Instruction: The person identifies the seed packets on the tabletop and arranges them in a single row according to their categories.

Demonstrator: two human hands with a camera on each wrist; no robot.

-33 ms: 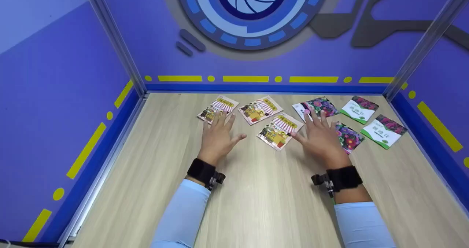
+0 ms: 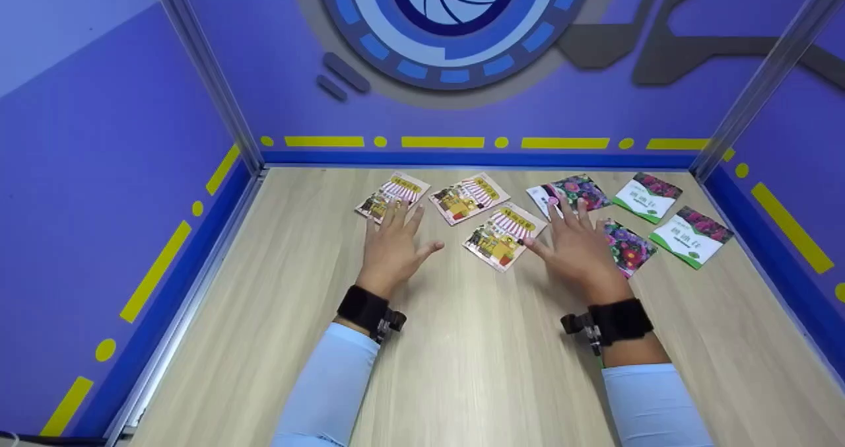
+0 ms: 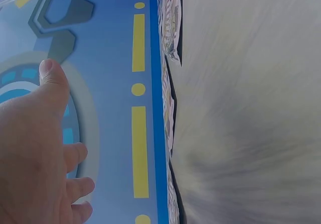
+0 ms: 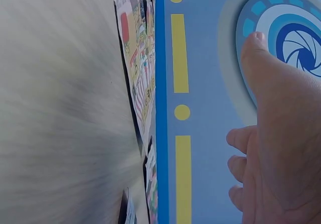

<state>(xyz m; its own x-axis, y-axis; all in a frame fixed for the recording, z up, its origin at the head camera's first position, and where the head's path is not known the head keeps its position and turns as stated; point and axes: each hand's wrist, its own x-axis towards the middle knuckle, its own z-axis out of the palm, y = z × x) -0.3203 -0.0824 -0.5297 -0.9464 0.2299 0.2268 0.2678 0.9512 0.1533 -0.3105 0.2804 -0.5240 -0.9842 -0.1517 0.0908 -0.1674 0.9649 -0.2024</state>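
Observation:
My left hand (image 2: 391, 252) hovers palm down with its fingers spread, holding nothing. From the head view its fingertips overlap a pink-and-yellow packet (image 2: 410, 187) with a striped awning; the left wrist view shows that hand (image 3: 35, 148) raised above the table. Two like packets lie to its right, one further back (image 2: 467, 199) and one nearer (image 2: 498, 242). My right hand (image 2: 577, 249) is also spread and holds nothing. It partly hides a flower-printed packet (image 2: 586, 193) and another flower packet (image 2: 634, 249). In the right wrist view this hand (image 4: 288, 118) is off the tabletop.
Two white-and-green packets with pink flowers lie at the right, one at the back (image 2: 647, 199) and one nearer (image 2: 692, 237). Blue-purple panels (image 2: 317, 117) wall in the wooden table (image 2: 462, 368) at the back and sides. Black straps (image 2: 620, 320) hold the wrist cameras.

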